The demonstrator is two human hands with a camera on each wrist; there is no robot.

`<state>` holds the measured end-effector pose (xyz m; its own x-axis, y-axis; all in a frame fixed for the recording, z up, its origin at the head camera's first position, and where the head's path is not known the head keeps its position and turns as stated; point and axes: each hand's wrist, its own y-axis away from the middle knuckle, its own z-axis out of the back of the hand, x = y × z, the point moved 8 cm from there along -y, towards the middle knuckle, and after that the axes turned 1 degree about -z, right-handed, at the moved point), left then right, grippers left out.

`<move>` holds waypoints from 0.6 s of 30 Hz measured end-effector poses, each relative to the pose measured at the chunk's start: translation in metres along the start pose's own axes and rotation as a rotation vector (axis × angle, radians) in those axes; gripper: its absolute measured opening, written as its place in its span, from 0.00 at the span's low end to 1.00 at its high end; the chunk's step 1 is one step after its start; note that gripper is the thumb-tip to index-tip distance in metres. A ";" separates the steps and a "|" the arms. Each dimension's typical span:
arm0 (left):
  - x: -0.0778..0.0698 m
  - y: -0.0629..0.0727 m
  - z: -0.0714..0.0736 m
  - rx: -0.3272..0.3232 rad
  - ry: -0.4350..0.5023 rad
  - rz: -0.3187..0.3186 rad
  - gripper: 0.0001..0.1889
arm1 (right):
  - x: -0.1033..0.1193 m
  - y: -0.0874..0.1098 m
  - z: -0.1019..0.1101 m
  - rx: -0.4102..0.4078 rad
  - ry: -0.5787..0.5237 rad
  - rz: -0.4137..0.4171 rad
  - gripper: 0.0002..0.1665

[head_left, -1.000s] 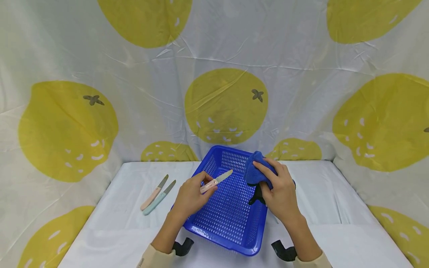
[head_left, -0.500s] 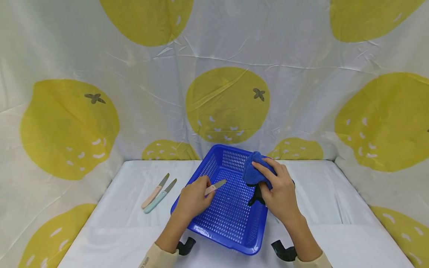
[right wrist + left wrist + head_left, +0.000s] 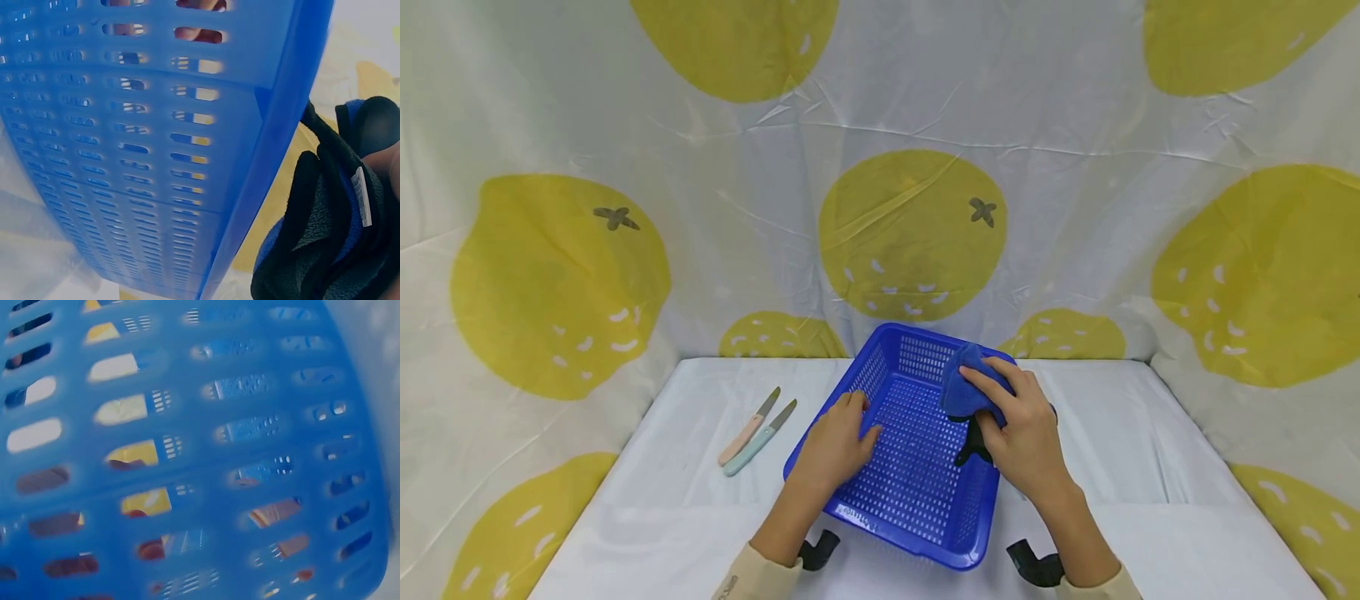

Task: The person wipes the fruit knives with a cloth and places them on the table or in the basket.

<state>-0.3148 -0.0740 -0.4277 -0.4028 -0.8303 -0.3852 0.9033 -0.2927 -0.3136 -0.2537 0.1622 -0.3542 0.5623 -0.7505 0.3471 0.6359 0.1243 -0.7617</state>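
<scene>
My left hand (image 3: 835,442) reaches over the left side of a blue plastic basket (image 3: 913,554), back of the hand up, with the thumb apart from the fingers. The fingertips are hidden, and the pink-handled knife from earlier is out of sight; I cannot tell whether the hand still holds it. In the left wrist view the slotted basket wall (image 3: 187,400) fills most of the picture. My right hand (image 3: 1022,425) grips a bunched blue cloth (image 3: 966,383) by the basket's right rim. The right wrist view shows the cloth's dark folds (image 3: 312,231), black edging and white label.
Two knives lie side by side left of the basket, one with a pink handle (image 3: 741,442) and one with a mint handle (image 3: 748,454). The white cloth-covered table (image 3: 1120,450) ends at a lemon-print curtain (image 3: 910,233). Black curved pieces (image 3: 1036,565) sit by the wrists.
The pink-handled knife in my left hand has gone down into the basket and out of view, its blade no longer showing. My right hand with the cloth has barely shifted.
</scene>
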 end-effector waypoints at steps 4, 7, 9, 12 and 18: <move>0.002 -0.001 0.012 -0.054 0.045 -0.006 0.15 | -0.002 0.000 0.002 0.002 0.002 -0.007 0.32; 0.007 -0.001 0.026 -0.117 0.049 -0.017 0.15 | -0.002 0.000 0.002 0.001 0.005 -0.009 0.31; 0.011 -0.001 0.037 -0.157 0.059 -0.018 0.14 | -0.002 0.000 0.003 0.000 0.007 -0.010 0.31; 0.021 -0.001 0.054 -0.205 0.061 -0.006 0.15 | -0.002 -0.001 0.003 -0.003 0.011 -0.007 0.31; 0.052 -0.001 0.078 -0.239 0.049 0.073 0.17 | -0.004 -0.001 0.004 -0.007 0.010 -0.007 0.31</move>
<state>-0.3252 -0.1538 -0.3800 -0.3497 -0.8192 -0.4546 0.8720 -0.1072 -0.4777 -0.2540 0.1674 -0.3529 0.5525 -0.7579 0.3469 0.6364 0.1147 -0.7628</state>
